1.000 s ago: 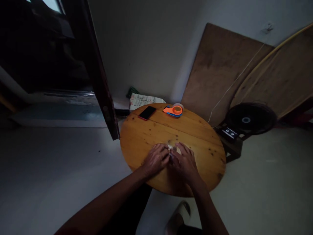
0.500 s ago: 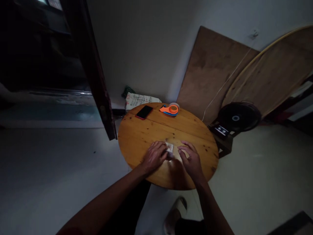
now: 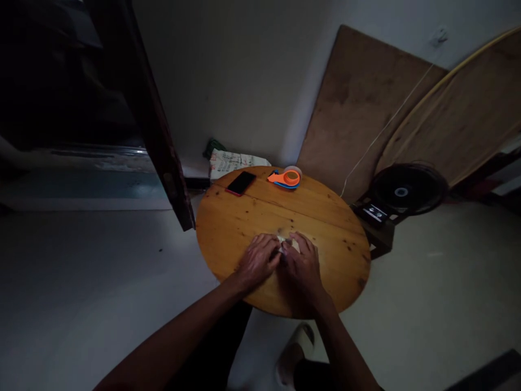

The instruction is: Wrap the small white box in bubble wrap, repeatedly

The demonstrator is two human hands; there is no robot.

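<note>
A small white box point(image 3: 281, 239) rests on the round wooden table point(image 3: 334, 233), mostly covered by my fingers. From its left side my left hand point(image 3: 259, 262) grips it with curled fingers. Against the opposite side my right hand point(image 3: 303, 265) is closed, with thumb and fingers on the box. Beyond the hands, near the far rim, lies an orange and blue tape dispenser point(image 3: 288, 178). To the left of it is a dark phone point(image 3: 241, 183) with a red edge.
A printed white package point(image 3: 236, 160) sits behind the table. Wooden boards point(image 3: 345, 103) lean on the wall. At the right are a black fan point(image 3: 401, 191) and a lit screen point(image 3: 375, 212) on a stand. A dark door frame point(image 3: 150, 119) rises at the left.
My right hand has moved left and closed onto the white box; before, it was apart from it with fingers spread. My left hand has stayed on the box.
</note>
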